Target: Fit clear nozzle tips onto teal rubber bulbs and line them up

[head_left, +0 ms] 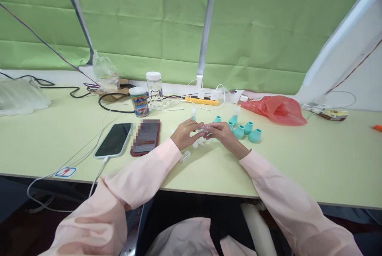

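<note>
Both hands meet above the table, fingertips nearly touching. My left hand is closed in a pinch on a small translucent plastic piece. From the other side, my right hand pinches the same piece, whose shape is mostly hidden by fingers. Under the hands lie several small white plastic parts. A clear plastic cap rests beside my left wrist. Several teal rubber bulbs stand around my right hand. One teal bulb with a clear tip is behind it.
Left of my hands lie a red-cased phone and a phone on a white cable. Behind them stand a printed tub and a lidded jar. A yellow power strip and a red plastic bag sit farther back.
</note>
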`<state>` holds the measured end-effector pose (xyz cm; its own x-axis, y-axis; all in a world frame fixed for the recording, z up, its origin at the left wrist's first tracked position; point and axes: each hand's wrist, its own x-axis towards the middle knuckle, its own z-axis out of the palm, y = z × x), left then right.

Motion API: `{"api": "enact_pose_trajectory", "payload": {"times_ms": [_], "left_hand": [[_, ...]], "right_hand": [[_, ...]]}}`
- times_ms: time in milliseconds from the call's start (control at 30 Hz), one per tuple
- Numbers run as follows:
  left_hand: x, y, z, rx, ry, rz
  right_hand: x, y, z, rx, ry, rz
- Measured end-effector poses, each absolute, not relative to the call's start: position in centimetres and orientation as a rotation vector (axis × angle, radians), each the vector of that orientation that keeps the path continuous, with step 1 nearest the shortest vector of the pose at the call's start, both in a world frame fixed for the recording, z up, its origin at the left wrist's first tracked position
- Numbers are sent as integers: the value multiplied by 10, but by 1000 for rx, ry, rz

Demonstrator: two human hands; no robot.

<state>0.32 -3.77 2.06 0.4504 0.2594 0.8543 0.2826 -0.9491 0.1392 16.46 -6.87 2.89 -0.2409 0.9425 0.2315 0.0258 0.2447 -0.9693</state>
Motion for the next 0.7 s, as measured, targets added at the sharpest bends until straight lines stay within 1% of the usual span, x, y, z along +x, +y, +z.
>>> {"api": "enact_pose_trajectory", "payload": {"times_ms": [167,233,300,400,467,567,700], "left_hand": [[5,-39,18,-2666,-518,-1550],[5,-39,17,-2654,-526,-1565],[4,-39,18,-2624,-547,-1596],[3,-38,19,-2562,-647,-1660],[2,-38,19,-2555,-714,-1679],[2,-38,19,-2606,-754,-1698],[3,-39,18,-2705,-830,-1779]], "right_hand": [[164,-70,32,-987,-1648,1071],[166,-71,33,-1039,-1681,912],[172,-70,34,-1148,-1716,567],[187,-69,38,-1439,-1793,-66],[198,-67,40,-1681,-1850,-322],[208,-61,38,-1931,-1941,-416],[210,-55,31,-1987,-2057,-274]]}}
